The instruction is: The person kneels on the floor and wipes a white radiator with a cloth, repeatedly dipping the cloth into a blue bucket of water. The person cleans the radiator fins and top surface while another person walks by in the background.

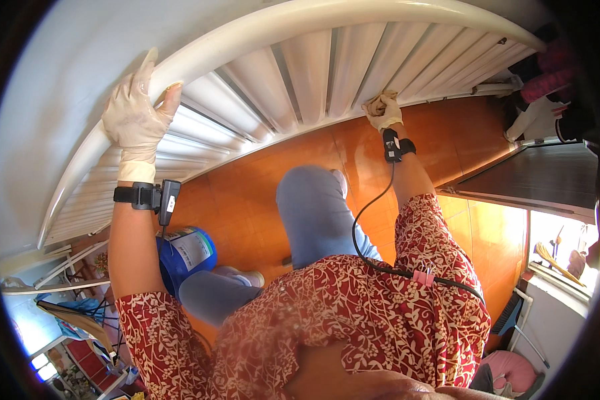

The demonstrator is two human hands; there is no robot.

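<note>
Thin cream-coloured gloves cover both my hands. A white railing or headboard-like panel (pixel 307 75) with a rounded top rail and vertical slats curves across the view in front of me. At the left, my left hand (pixel 140 107) rests over the top rail, thumb on the near side and fingers on the far side. My right hand (pixel 384 111) is closed around a crumpled brownish cloth (pixel 387 95) against the lower part of the slats. Each wrist wears a black strap with a small device.
A blue bucket (pixel 200 250) with a label stands on the orange tiled floor (pixel 240 200) beside my left knee. On the right are a dark panel (pixel 535 175), a brush with blue parts (pixel 510 312) and a pink round cushion (pixel 512 370). A pale wall lies behind the rail.
</note>
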